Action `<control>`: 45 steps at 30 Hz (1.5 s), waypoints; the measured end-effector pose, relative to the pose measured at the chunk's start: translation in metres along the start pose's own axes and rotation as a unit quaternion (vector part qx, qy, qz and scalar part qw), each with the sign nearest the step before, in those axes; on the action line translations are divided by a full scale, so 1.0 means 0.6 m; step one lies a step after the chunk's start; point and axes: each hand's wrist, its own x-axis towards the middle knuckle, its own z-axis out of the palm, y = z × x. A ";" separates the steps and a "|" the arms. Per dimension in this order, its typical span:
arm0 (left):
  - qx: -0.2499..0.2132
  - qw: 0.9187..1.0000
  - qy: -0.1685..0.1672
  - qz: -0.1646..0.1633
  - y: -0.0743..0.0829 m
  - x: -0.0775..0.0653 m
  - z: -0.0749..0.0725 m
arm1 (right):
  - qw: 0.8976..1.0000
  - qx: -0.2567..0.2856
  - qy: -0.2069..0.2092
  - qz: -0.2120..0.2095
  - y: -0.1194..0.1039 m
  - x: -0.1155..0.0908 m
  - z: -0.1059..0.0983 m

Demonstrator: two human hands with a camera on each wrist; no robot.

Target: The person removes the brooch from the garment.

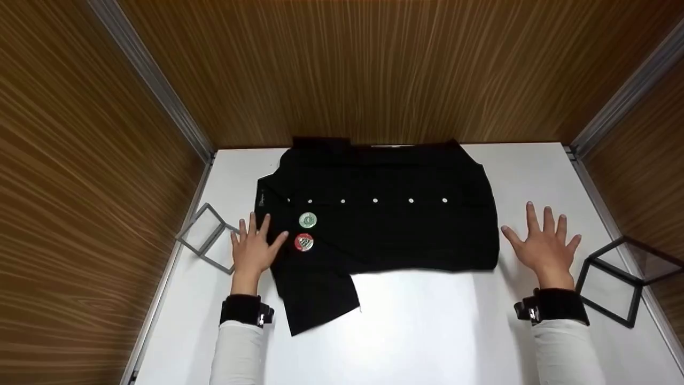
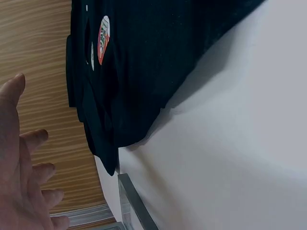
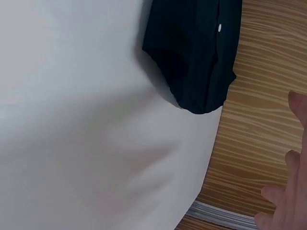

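Note:
A black short-sleeved shirt [image 1: 406, 235] lies buttons up across the white table, its collar to the left and hem to the right. White buttons run along its middle. Near the collar are a green round badge [image 1: 308, 220] and a red round badge [image 1: 304, 242]. One sleeve [image 1: 319, 299] points toward the person. My left hand [image 1: 251, 254], fingers spread, overlaps the collar's near edge in the head view; the left wrist view shows its fingers held above the table. To the right of the hem, my right hand [image 1: 546, 250] hovers with spread fingers, apart from the cloth.
A grey folding frame [image 1: 220, 238] stands by the left table edge, partly behind the left hand. At the right edge is a dark frame [image 1: 636, 280] of similar shape. Wood-grained panels [image 1: 374, 69] enclose the white table [image 1: 406, 331] at the back and sides.

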 end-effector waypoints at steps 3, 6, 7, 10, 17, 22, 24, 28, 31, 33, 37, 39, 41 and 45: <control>-0.003 1.000 -0.001 -0.001 0.001 -0.002 0.004 | 1.000 0.002 -0.003 -0.005 -0.005 0.001 0.007; -0.009 1.000 0.001 -0.001 0.004 -0.005 0.008 | 1.000 0.003 -0.010 -0.014 -0.015 0.003 0.018; -0.011 1.000 0.001 0.001 0.005 -0.006 0.010 | 1.000 0.004 -0.012 -0.017 -0.019 0.003 0.022; -0.012 1.000 0.004 0.008 0.010 -0.009 0.016 | 0.999 -0.002 -0.017 -0.029 -0.035 0.004 0.035; -0.010 1.000 0.009 0.022 0.023 -0.022 0.028 | 0.998 -0.008 -0.031 -0.060 -0.074 0.007 0.067; -0.011 1.000 0.005 0.025 0.031 -0.033 0.035 | 0.995 -0.024 -0.049 -0.083 -0.111 0.010 0.090; -0.014 1.000 -0.001 0.026 0.034 -0.037 0.036 | 0.993 -0.030 -0.056 -0.095 -0.127 0.012 0.100; -0.015 0.999 -0.014 0.031 0.037 -0.047 0.043 | 0.989 -0.036 -0.075 -0.119 -0.157 0.012 0.119; -0.012 0.999 -0.025 0.034 0.038 -0.054 0.048 | 0.986 -0.039 -0.083 -0.137 -0.176 0.012 0.131; -0.011 0.999 -0.033 0.035 0.038 -0.058 0.050 | 0.984 -0.044 -0.086 -0.147 -0.186 0.013 0.136; -0.009 0.998 -0.046 0.038 0.035 -0.063 0.054 | 0.982 -0.050 -0.103 -0.151 -0.195 0.017 0.143; -0.010 0.998 -0.052 0.038 0.033 -0.065 0.056 | 0.981 -0.049 -0.114 -0.146 -0.195 0.019 0.145; -0.012 0.998 -0.058 0.036 0.032 -0.067 0.058 | 0.981 -0.040 -0.125 -0.140 -0.194 0.020 0.146; -0.012 0.997 -0.063 0.039 0.032 -0.068 0.063 | 0.982 -0.020 -0.134 -0.135 -0.188 0.023 0.145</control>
